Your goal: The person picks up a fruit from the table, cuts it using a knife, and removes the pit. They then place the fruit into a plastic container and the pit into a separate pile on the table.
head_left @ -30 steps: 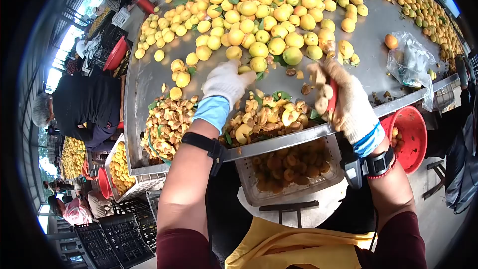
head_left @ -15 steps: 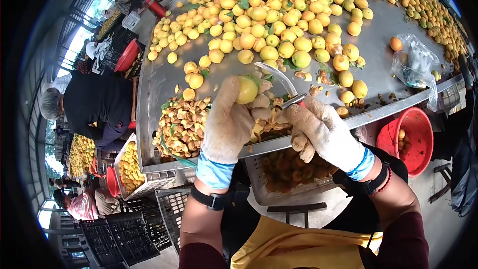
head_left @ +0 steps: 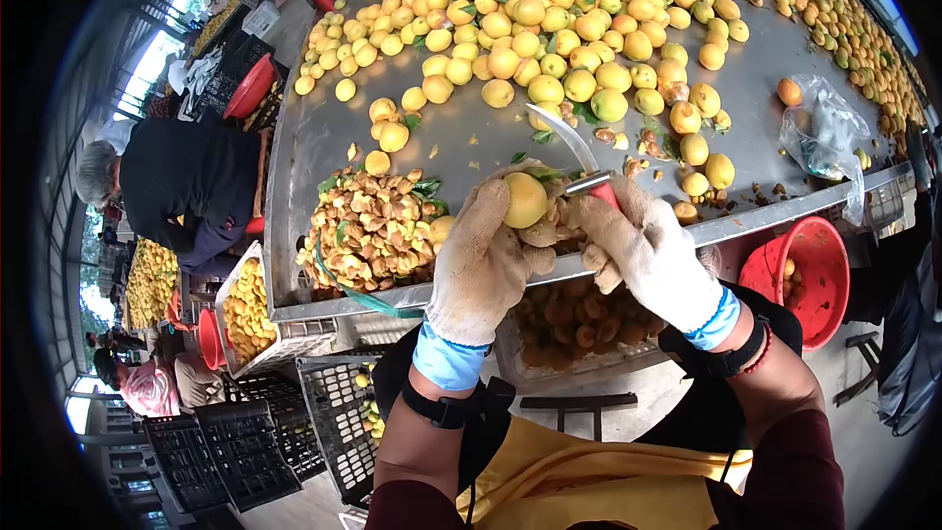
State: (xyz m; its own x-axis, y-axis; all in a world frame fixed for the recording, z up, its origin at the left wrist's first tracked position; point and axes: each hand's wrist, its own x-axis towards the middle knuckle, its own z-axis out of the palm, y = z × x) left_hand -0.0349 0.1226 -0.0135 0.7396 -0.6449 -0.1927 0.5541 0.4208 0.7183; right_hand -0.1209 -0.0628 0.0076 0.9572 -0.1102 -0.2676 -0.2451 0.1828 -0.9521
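Note:
My left hand (head_left: 481,260), in a soiled white glove, is closed around a yellow apricot (head_left: 525,200) above the near edge of the metal table (head_left: 451,154). Beside it my right hand (head_left: 643,250), gloved too, grips the red handle of a curved knife (head_left: 569,142). The blade points up and to the left, past the apricot. Fingertips of both hands nearly meet. Whole apricots (head_left: 549,29) are heaped farther back on the table. A pile of split apricot pieces (head_left: 368,231) lies left of my left hand.
Under the table edge stands a crate of fruit (head_left: 579,324). At right are a red basin (head_left: 805,280) and a plastic bag (head_left: 826,132). Black crates (head_left: 245,447) and a white crate (head_left: 294,339) stand at lower left. A person in dark clothes (head_left: 182,177) bends at left.
Both hands have moved a little down, with the left also shifting right. The fruit in my left hand now shows a more orange side, and the knife has moved right with my right hand.

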